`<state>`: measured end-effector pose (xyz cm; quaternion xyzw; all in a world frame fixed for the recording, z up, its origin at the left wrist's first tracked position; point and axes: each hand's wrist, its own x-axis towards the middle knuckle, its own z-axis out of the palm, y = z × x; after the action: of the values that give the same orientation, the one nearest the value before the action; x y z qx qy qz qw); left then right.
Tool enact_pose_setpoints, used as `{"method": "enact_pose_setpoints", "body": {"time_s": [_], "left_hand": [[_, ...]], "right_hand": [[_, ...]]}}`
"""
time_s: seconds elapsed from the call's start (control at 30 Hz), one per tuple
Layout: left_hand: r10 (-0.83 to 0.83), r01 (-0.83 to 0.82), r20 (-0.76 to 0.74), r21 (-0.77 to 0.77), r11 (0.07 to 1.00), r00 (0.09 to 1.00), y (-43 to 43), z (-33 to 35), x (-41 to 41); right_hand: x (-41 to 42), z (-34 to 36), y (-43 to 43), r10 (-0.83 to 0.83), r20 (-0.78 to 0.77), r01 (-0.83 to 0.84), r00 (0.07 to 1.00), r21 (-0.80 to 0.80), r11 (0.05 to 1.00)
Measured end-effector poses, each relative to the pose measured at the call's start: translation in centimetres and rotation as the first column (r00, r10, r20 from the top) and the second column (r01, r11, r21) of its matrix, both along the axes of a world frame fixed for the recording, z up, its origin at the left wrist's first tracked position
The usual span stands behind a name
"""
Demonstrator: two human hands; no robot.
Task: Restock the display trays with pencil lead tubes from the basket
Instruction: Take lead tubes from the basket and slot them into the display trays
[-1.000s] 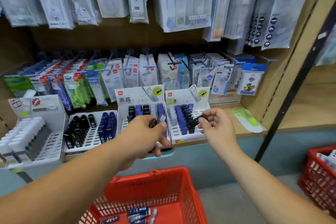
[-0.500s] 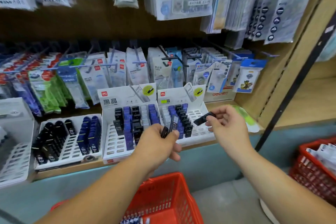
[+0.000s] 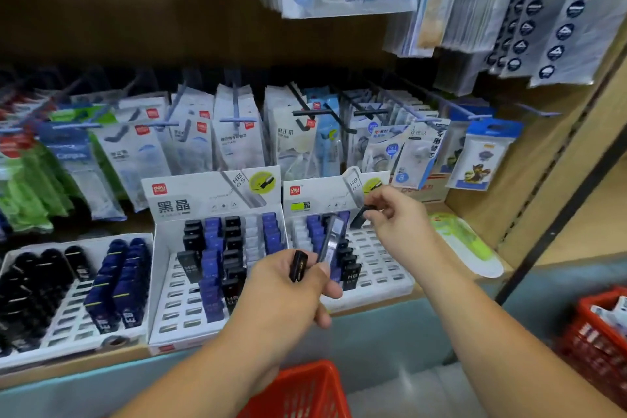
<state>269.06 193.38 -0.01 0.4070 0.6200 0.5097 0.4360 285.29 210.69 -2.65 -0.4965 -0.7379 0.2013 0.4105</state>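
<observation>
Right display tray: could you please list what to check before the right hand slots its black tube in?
1. Right hand pinches black tube: ok.
2. Right display tray has free slots near that hand: ok.
3. Tube grade matches that tray: cannot tell, label unreadable.
4. Tube upright over a slot: not ok, tilted.
5. Left hand grips spare tubes: ok.

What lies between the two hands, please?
Head view: between the left hand and right hand stands the right display tray, with blue and black tubes.
</observation>
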Motion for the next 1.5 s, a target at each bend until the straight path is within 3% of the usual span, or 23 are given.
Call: {"method": "enact_pose_setpoints", "body": {"time_s": [0.23, 0.47, 0.63, 0.93, 1.03, 1.1, 1.17, 1.23, 1.33, 1.5], "left_hand": [[0.01, -0.01, -0.002, -0.024, 1.0, 1.0, 0.4, -0.6, -0.7], [0.034, -0.033, 0.032, -0.014, 0.999, 0.999, 0.0, -0.6, -0.9], [0.021, -0.021, 0.015, -0.003, 1.0, 1.0, -0.4, -0.5, -0.8], [0.039, -0.039, 0.011, 0.007, 0.999, 0.999, -0.1, -1.0, -0.9], [0.029, -0.029, 0.003, 0.003, 1.0, 1.0, 0.0, -1.1, -0.8], [0.026, -0.026, 0.002, 0.0, 1.0, 1.0, 0.1, -1.1, -0.7], [0.028, -0.028, 0.008, 0.002, 1.0, 1.0, 0.3, -1.2, -0.6], [0.018, -0.018, 0.013, 0.009, 1.0, 1.0, 0.3, -1.1, -0.3], [0.0, 0.0, 0.023, 0.023, 1.0, 1.0, 0.2, -0.8, 0.3], [-0.024, 0.024, 0.026, 0.016, 1.0, 0.999, 0.0, -0.8, 0.8]], "right_hand": [[-0.4, 0.3, 1.9, 0.108, 0.128, -0.109, 0.986, -0.001, 0.994], [-0.5, 0.3, 1.9, 0.014, 0.186, -0.046, 0.982, 0.169, 0.985], [-0.4, 0.3, 0.9, 0.046, 0.043, -0.045, 0.998, -0.036, 0.998], [-0.9, -0.8, 1.4, 0.021, 0.13, -0.039, 0.991, 0.137, 0.99], [-1.4, -0.6, 1.2, 0.017, 0.185, -0.03, 0.983, 0.068, 0.997], [-1.0, 0.1, 0.6, -0.033, 0.317, 0.028, 0.948, 0.02, 0.999], [-0.4, 0.4, 0.0, -0.108, 0.425, 0.085, 0.899, 0.071, 0.994], [0.4, 0.0, -0.3, -0.131, 0.382, 0.097, 0.915, 0.107, 0.989], [1.1, -1.1, -0.7, -0.055, 0.275, 0.063, 0.96, -0.021, 0.998], [2.2, -1.6, -1.0, -0.048, 0.324, 0.096, 0.945, -0.133, 0.987]]}}
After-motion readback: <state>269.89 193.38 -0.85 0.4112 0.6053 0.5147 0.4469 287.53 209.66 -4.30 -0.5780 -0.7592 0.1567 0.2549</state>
